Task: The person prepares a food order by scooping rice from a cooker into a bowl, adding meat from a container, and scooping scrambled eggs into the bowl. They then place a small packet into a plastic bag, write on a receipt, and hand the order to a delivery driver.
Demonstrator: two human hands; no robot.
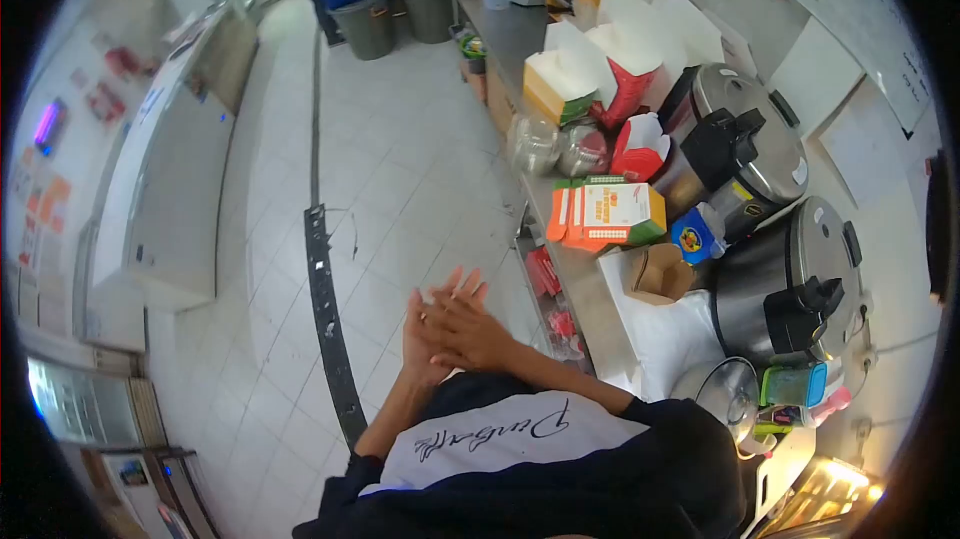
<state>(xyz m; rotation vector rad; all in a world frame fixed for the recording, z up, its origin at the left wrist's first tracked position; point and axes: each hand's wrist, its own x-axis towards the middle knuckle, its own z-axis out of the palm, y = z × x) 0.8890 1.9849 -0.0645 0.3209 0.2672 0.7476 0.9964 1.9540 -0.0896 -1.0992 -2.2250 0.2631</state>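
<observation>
My two hands are pressed against each other in front of my chest, above the tiled floor. My right hand (472, 335) lies across the palm side of my left hand (416, 341), covering much of it. The fingers of both look stretched out, and I see no object between them, though the contact area is hidden. Below them is my dark shirt (640, 484) with a white panel (520, 439) bearing script lettering. Nearest on the right is the metal counter (597, 311), apart from both hands.
On the counter stand two large steel cookers (775, 284), an orange-white carton (610, 211), a brown paper box (660, 274), glass jars (535, 146), white takeaway boxes (560, 69) and a metal bowl (722, 394). A black strip (325, 309) runs along the floor. A long white cabinet (165, 189) stands left.
</observation>
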